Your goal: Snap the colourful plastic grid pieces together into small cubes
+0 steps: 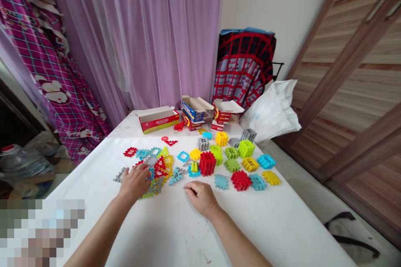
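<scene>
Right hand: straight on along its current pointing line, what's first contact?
Probably the light-blue triangular piece, just ahead and to the left of the right hand. Bare white tablecloth shows between them. Depth and exact heading are hard to judge from this single view.

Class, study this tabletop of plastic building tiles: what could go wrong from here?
1. The tall red tile stack stands just beyond the right hand; a careless forward move might topple it.
2. The left hand is at a jumbled tile pile; a sweep could scatter pieces.
3. The open blue box sits atop a red box, so a bump might tip it.
</scene>
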The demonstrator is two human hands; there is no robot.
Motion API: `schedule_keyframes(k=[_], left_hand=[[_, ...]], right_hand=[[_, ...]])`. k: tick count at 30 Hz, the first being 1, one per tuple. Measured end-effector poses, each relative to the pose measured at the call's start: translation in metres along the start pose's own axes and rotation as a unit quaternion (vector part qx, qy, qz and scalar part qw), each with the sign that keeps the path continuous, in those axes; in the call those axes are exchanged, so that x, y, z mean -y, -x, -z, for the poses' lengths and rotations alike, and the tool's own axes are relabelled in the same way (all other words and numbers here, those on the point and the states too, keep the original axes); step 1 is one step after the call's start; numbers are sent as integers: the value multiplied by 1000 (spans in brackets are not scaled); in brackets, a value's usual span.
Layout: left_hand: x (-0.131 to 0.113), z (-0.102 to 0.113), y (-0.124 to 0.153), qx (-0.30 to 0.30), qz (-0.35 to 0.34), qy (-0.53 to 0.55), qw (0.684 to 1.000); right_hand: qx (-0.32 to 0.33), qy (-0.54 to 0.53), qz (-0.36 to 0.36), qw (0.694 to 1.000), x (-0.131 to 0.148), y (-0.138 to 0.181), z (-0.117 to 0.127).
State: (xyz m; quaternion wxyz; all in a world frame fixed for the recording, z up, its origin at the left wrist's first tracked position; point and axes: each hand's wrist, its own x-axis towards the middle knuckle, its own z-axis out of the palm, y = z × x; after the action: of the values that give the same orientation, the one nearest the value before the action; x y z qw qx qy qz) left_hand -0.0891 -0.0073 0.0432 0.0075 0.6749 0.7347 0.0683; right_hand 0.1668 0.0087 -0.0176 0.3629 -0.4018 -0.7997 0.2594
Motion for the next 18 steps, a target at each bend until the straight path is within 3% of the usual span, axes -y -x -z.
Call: schedule_keyframes(k=[5, 9, 12, 18], left_hand=[[3, 3, -2, -83, -35, 32, 995], [0, -2, -10, -105, -70, 162, 979], [-9, -8, -14, -77, -82, 321, 940], [-34, -1, -5, 13, 15, 554, 832]], right_hand=[[6, 22, -8, 1000, -1, -1, -1], [11, 23, -13, 1000, 1, -2, 0], [8, 22, -11, 1000, 3, -2, 1], [6, 18, -7, 1000, 2, -3, 2]])
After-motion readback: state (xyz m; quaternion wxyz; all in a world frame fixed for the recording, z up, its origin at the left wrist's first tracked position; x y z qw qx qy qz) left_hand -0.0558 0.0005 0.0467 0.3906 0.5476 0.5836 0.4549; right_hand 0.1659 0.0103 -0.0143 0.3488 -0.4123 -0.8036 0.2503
